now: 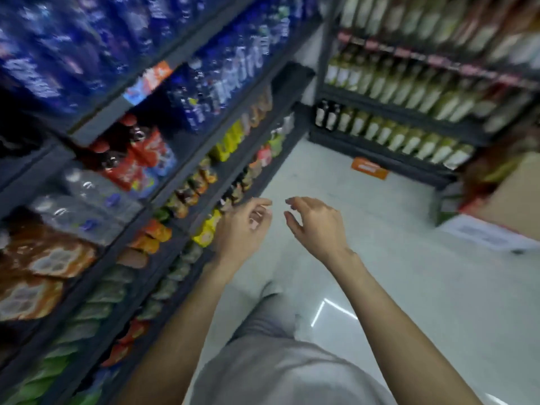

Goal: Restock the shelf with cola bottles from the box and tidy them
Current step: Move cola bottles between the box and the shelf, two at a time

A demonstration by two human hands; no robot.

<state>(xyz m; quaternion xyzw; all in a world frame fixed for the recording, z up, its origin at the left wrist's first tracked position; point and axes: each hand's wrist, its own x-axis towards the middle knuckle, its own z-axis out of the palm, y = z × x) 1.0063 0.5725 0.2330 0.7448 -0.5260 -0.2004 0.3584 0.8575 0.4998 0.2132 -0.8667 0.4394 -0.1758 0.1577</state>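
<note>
The frame is blurred by motion. Dark cola bottles with red caps and red labels stand on a middle level of the dark shelf unit on the left. My left hand hovers in front of the lower shelves with loosely curled fingers and holds nothing. My right hand hangs beside it over the floor, fingers relaxed and spread, also with nothing in it. A cardboard box stands at the right edge; what it contains is hidden.
Blue bottle packs fill the upper left shelves, clear water bottles and small colourful bottles the lower ones. A second shelf of pale green bottles stands at the back. An orange sign lies on the pale floor.
</note>
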